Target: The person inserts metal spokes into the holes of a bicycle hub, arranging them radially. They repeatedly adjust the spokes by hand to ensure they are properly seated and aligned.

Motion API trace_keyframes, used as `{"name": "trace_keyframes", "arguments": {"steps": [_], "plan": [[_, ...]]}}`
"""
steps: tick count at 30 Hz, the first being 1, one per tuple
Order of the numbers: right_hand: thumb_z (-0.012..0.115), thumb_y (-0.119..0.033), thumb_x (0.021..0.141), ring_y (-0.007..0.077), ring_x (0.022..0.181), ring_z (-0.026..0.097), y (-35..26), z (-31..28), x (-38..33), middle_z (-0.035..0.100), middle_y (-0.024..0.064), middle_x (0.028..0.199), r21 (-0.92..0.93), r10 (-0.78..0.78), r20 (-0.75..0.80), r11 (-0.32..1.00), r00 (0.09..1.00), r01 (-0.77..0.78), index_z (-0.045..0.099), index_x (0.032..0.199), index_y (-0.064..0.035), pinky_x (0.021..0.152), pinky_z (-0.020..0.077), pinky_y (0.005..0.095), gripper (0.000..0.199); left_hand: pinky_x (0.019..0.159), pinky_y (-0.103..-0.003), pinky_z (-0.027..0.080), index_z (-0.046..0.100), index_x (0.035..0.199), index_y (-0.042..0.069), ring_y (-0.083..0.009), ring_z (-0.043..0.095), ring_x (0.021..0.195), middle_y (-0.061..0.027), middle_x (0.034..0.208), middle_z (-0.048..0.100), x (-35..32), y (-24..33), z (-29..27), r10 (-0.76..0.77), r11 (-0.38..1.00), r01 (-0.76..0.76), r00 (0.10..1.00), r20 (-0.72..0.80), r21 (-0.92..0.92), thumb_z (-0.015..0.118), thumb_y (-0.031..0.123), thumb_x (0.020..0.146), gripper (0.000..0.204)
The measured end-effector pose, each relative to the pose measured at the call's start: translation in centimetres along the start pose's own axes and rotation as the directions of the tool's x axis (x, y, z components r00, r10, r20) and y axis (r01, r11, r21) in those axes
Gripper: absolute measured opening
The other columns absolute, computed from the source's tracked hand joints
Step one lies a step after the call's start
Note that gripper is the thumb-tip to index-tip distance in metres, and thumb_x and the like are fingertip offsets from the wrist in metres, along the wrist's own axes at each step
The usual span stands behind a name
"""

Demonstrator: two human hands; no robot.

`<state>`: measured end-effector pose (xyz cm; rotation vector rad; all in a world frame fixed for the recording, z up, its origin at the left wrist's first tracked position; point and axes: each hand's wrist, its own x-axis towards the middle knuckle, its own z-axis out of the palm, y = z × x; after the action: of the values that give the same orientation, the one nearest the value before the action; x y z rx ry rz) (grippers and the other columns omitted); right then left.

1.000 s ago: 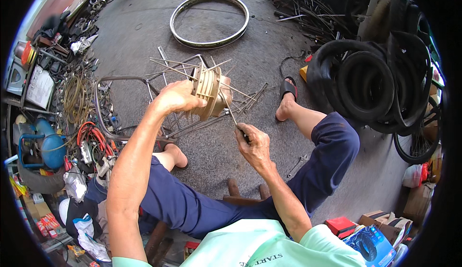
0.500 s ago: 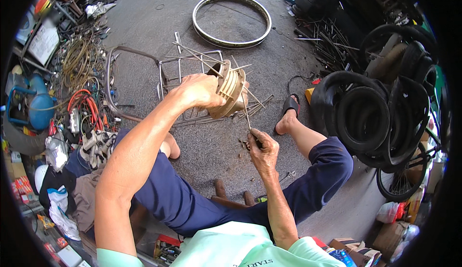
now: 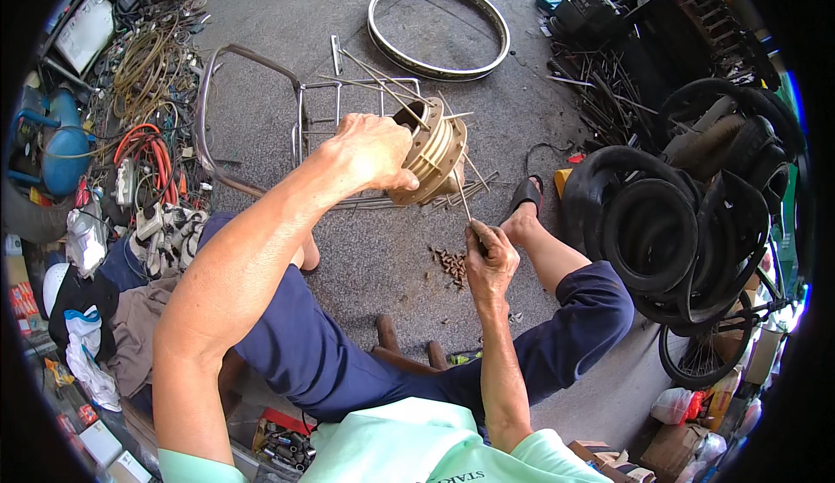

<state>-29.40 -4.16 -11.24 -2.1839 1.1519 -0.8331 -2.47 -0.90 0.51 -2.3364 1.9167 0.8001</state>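
Note:
My left hand (image 3: 370,150) is closed around the near left side of a brown, ribbed wheel hub (image 3: 439,154), held tilted above the ground. Several loose spokes (image 3: 383,83) stick out from its flanges. My right hand (image 3: 491,261) is in a fist, lower and to the right. From it a thin metal rod (image 3: 464,197) runs up to the hub's near flange. Something dark shows at the fist's thumb side; I cannot tell whether it is a handle. The rod's upper tip is hard to make out against the hub.
A bare wheel rim (image 3: 372,26) and a metal tube frame (image 3: 298,100) lie on the ground beyond my hands. More spokes (image 3: 365,203) lie under the hub, with small brown pieces (image 3: 450,268) nearer me. Black tyres (image 3: 648,222) are piled right; cables (image 3: 143,70) and clutter spread left.
The hub and both hands appear slightly farther right, mostly as the whole view has shifted. My left hand still grips the hub and my right hand the rod.

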Motion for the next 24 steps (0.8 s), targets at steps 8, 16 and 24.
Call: {"name": "trace_keyframes", "arguments": {"steps": [8,16,24], "plan": [[0.073,-0.006,0.086,0.0211,0.07,0.069,2.7,0.1,2.2,0.07,0.0107,0.083,0.045,-0.006,0.091,0.999,0.996,0.001,0.075,0.099,-0.0031,0.065,0.0533,0.0315,0.013,0.08,-0.048,0.055,0.07,0.095,-0.003,-0.039,0.071,0.086,-0.0225,0.084,0.071,-0.2,-0.3,0.3,0.009,1.0,-0.009,1.0,0.009,-0.024,0.077,0.046,0.078,0.052],[0.072,-0.005,0.087,0.0233,0.074,0.07,0.6,0.5,6.5,0.07,0.0117,0.088,0.105,-0.102,0.185,0.991,0.977,0.084,0.074,0.1,-0.0038,0.063,0.0527,0.0338,0.014,0.073,-0.047,0.055,0.07,0.096,-0.003,-0.0387,0.071,0.078,-0.0226,0.075,0.069,-0.3,0.0,-1.3,-0.007,0.998,0.0,0.993,-0.117,-0.059,0.076,0.047,0.077,0.053],[0.07,-0.001,0.087,0.0204,0.077,0.069,0.3,0.8,7.1,0.07,0.0111,0.088,0.214,-0.056,0.266,0.977,0.962,-0.002,0.073,0.103,-0.0005,0.067,0.0528,0.0311,0.016,0.078,-0.046,0.056,0.068,0.107,0.002,-0.0355,0.07,0.088,-0.0191,0.09,0.069,1.1,0.6,0.2,0.289,0.908,-0.405,0.788,-0.544,-0.104,0.072,0.013,0.082,0.028]]}}
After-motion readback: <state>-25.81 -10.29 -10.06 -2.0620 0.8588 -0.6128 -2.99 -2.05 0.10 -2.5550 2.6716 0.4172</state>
